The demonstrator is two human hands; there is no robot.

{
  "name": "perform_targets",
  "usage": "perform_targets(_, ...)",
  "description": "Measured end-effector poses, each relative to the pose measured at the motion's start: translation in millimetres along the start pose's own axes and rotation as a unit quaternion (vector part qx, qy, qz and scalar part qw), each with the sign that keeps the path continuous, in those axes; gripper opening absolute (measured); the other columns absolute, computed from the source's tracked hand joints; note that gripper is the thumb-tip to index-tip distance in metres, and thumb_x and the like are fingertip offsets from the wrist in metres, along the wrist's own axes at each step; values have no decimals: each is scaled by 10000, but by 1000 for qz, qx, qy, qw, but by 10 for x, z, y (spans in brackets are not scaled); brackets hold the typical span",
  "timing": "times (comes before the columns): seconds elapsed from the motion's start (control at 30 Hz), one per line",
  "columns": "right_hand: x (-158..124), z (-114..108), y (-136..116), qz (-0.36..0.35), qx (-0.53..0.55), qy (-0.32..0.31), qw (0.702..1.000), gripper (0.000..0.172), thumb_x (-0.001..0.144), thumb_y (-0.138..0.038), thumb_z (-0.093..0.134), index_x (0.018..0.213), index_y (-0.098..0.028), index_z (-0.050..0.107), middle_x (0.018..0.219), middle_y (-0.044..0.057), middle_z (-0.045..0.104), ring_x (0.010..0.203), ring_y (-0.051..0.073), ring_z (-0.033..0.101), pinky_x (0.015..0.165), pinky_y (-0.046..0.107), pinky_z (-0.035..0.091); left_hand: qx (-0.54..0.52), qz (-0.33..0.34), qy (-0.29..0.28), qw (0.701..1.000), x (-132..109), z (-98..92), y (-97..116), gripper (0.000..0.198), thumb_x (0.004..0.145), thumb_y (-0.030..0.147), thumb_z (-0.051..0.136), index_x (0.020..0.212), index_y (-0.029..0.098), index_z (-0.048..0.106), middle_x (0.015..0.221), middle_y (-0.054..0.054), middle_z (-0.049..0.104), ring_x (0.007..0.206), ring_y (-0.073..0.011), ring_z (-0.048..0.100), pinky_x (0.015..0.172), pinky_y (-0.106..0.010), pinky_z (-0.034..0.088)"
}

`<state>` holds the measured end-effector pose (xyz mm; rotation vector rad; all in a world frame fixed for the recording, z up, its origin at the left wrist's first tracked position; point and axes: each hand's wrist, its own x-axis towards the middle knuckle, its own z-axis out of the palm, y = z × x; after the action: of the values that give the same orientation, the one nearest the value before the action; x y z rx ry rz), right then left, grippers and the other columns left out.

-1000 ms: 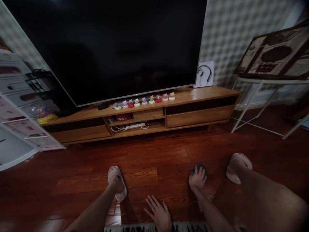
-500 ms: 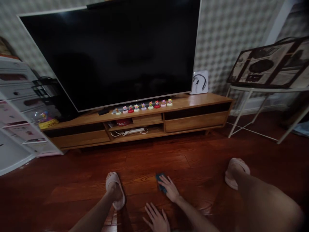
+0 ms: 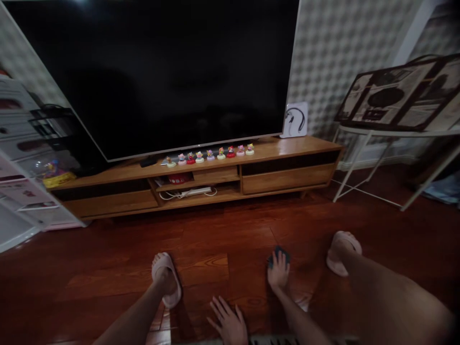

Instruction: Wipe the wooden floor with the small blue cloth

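My right hand [image 3: 278,274] presses down on a small dark blue-green cloth [image 3: 283,250] on the reddish wooden floor [image 3: 201,239], its fingers lying across it. Part of the cloth is hidden under the palm and fingers. Nearer to me, my left hand [image 3: 229,322] rests flat on the floor with its fingers spread and nothing in it. My feet, in pale slippers, stand to either side: one slipper [image 3: 171,282] on the left, the other slipper [image 3: 336,262] on the right, close to the cloth.
Ahead stands a low wooden TV cabinet [image 3: 287,182] carrying a large TV [image 3: 179,72] and a row of several small figurines [image 3: 210,155]. A white-legged table [image 3: 350,165] with a patterned case [image 3: 388,98] is on the right. White drawers [image 3: 21,158] flank the left.
My right hand has slid the cloth to the right across the floor, towards the right slipper. My left hand stays flat on the floor. The view has shifted slightly.
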<state>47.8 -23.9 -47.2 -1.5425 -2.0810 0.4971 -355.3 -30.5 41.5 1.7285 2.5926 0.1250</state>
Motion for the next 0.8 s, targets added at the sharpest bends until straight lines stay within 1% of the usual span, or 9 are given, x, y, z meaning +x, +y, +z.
perform_targets(0.03,-188,190,-264,-26,26,-44,998,600,980,-362,213,1534,-476,413,1624,-115,368,1569,239,174,1199,612,253,2,3,-4,1000,6,13,-14,519,771,434,660,1211,159,660,1458,-167,586,1458,-388,385,1121,-588,374)
perform_targets(0.1,-434,451,-618,-69,198,-191,959,713,967,-201,29,1615,-445,200,1616,-83,380,1520,182,310,1175,560,339,4,8,-9,1000,11,38,-31,496,777,399,647,1216,169,666,1478,-155,576,1468,-393,364,1131,-593,358)
perform_targets(0.2,-496,545,-720,-82,366,-288,881,768,920,-100,-96,1631,-388,-48,1656,-37,292,1474,144,389,1135,525,412,10,18,-9,1000,3,65,-27,532,769,394,627,1270,218,662,1522,-112,552,1497,-424,307,1143,-642,320)
perform_targets(0.3,-406,501,-594,-89,354,-284,887,771,921,-80,-78,1637,-362,-25,1644,2,329,1451,140,426,1161,529,382,19,23,-5,1000,4,66,-15,592,732,407,632,1320,335,642,1564,-6,518,1530,-450,233,1121,-703,304)
perform_targets(0.43,-370,561,-518,-137,187,-223,947,764,937,-72,34,1624,-406,37,1580,-44,453,1434,77,434,1208,442,310,32,24,-10,999,41,35,-44,688,677,442,649,1363,417,606,1595,63,473,1534,-476,206,1091,-748,299)
perform_targets(0.53,-408,656,-531,-158,105,-186,964,773,934,-80,56,1619,-437,95,1573,-105,447,1489,-10,265,1228,367,252,25,28,-31,999,69,26,-78,710,679,483,637,1382,391,605,1619,21,448,1527,-490,211,1101,-740,290)
perform_targets(0.63,-446,721,-511,-195,-54,-118,972,714,955,-167,131,1586,-468,274,1571,-163,413,1504,-47,-34,1266,379,144,8,29,-42,999,77,60,-90,753,645,497,655,1389,400,595,1613,8,458,1521,-501,220,1108,-755,279)
perform_targets(0.7,-473,746,-483,-205,-156,-74,963,651,952,-255,231,1550,-469,374,1588,-162,362,1492,7,-169,1279,460,49,-10,31,-46,998,70,100,-98,758,623,490,662,1375,400,607,1600,7,476,1517,-511,222,1100,-768,279)
perform_targets(0.8,-525,758,-480,-198,-199,-68,957,640,935,-352,309,1571,-392,373,1637,-91,249,1518,138,-186,1258,561,-48,-40,46,-55,997,62,155,-129,681,634,478,630,1312,413,647,1564,34,518,1507,-530,225,1033,-803,294)
